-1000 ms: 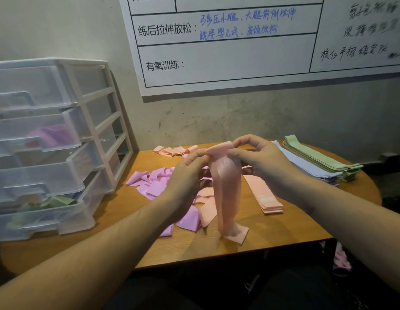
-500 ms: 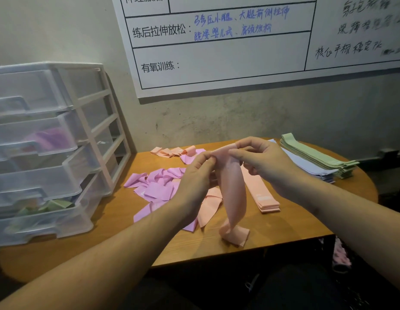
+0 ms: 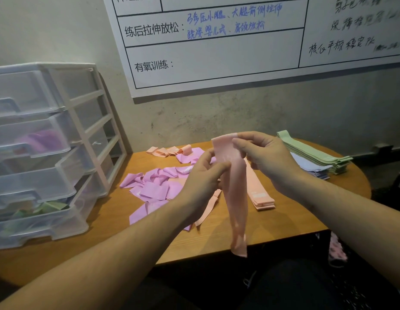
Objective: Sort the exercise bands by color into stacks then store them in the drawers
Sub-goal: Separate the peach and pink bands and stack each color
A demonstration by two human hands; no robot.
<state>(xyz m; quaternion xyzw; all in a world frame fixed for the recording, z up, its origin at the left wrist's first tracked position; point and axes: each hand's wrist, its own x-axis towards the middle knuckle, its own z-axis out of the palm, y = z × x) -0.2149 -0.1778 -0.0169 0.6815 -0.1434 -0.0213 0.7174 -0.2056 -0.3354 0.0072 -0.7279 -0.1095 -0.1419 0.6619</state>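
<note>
Wooden table (image 3: 284, 227) foreground: left hand (image 3: 201, 177) and right hand (image 3: 266, 155) both pinch hanging peach elastic exercise band (image 3: 237, 198), lifted clear.

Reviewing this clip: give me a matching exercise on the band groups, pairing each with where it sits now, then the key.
Things:
1. green stack
2. peach stack
3. loose purple bands
4. peach band

Places:
A. held up by left hand and right hand
B. far right of table
C. scattered at table's middle
D. flat just right of the hanging band

Pairs: 1-B, 2-D, 3-C, 4-A
</note>
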